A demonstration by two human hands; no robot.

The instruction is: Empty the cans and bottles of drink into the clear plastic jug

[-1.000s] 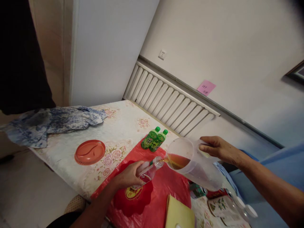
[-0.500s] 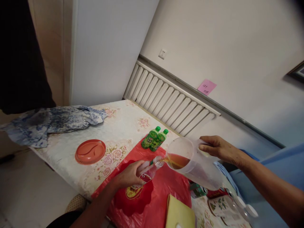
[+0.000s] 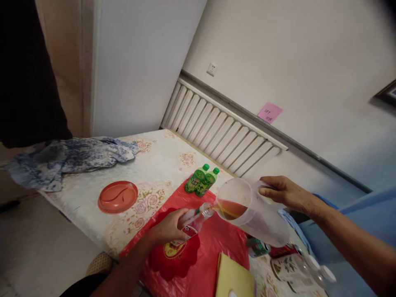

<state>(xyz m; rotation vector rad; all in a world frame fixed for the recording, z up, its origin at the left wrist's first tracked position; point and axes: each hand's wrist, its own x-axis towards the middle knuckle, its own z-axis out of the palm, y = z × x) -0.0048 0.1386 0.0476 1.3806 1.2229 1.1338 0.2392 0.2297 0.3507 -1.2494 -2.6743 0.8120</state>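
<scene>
My left hand [image 3: 169, 227] is wrapped round a clear plastic bottle [image 3: 198, 219] with a red label, its open mouth tilted up to the right. By its handle, my right hand [image 3: 286, 193] grips a translucent pitcher [image 3: 262, 220], tipped to the left. Brown liquid [image 3: 233, 209] lies inside the pitcher near its rim, and a thin stream runs from there to the bottle's mouth. Beneath the bottle is a red scalloped tray [image 3: 176, 266] on a red plastic sheet [image 3: 206, 272]. How full the bottle is cannot be made out.
Two green bottles [image 3: 201, 181] stand behind the pitcher's rim. An orange dish [image 3: 117, 198] and a patterned cloth [image 3: 89, 154] lie on the flowered tablecloth [image 3: 161, 144]. At front are a yellow box [image 3: 235, 278], cans [image 3: 258, 248] and clear jars [image 3: 292, 270]. A radiator [image 3: 216, 128] lines the wall.
Both hands keep nearly the same place, with the bottle and pitcher still held. The liquid's surface near the pitcher's rim looks slightly lower.
</scene>
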